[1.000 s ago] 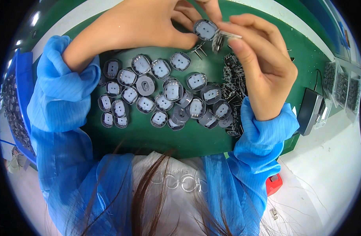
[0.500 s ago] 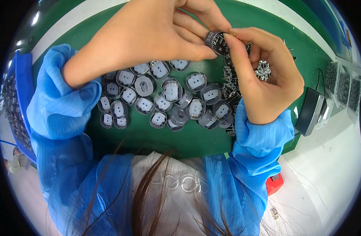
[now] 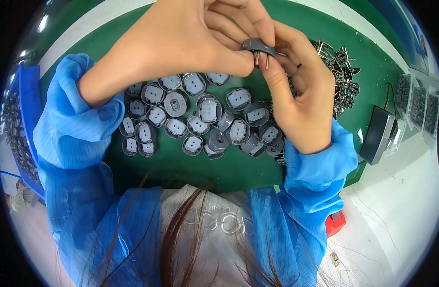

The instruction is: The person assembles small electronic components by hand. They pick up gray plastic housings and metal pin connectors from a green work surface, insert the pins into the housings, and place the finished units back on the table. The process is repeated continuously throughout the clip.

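Note:
Over the far middle of the table, a small dark grey round plastic housing (image 3: 258, 46) is tilted with thin metal pins pointing toward me. My left hand (image 3: 195, 43) is closed on its left side, thumb below and index finger above. My right hand (image 3: 300, 81) pinches the right side, its thumb against the pins and its fingers partly hidden behind. Below the hands lie many similar grey housings (image 3: 208, 110), most showing a pale grey inner face with small holes. A pile of dark metal-and-board parts (image 3: 344, 81) lies beyond my right hand.
The housings rest on a green table mat (image 3: 181, 170). A blue bin (image 3: 30, 91) filled with small dark parts stands at the left edge. On the right are a black flat device (image 3: 377, 135) with a cable and clear trays (image 3: 418, 103) of dark parts. A red object (image 3: 335, 223) sits low right.
The housing has tipped, so its pins now face me instead of its dark inner side. My right hand has shifted left and closer to my left hand, uncovering the parts pile.

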